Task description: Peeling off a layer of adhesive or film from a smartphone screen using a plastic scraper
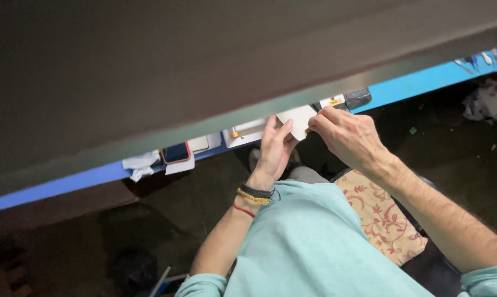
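Observation:
A small white card-like piece [299, 120] is held between both hands near the edge of a blue-edged table [408, 85]. My left hand [274, 149] supports its lower left side with fingers up against it. My right hand [344, 135] pinches its right edge with fingertips. My left wrist wears a black band, a gold bracelet and a red thread. A large dark blurred shape covers most of the upper view and hides the tabletop.
On the table edge lie a crumpled white cloth [140, 164], a dark phone [176, 152] on white paper, white flat parts [243, 132] and a dark grey block [358, 98]. A floral seat cushion [383, 217] is under me. Grey rags [490, 102] lie on the dark floor.

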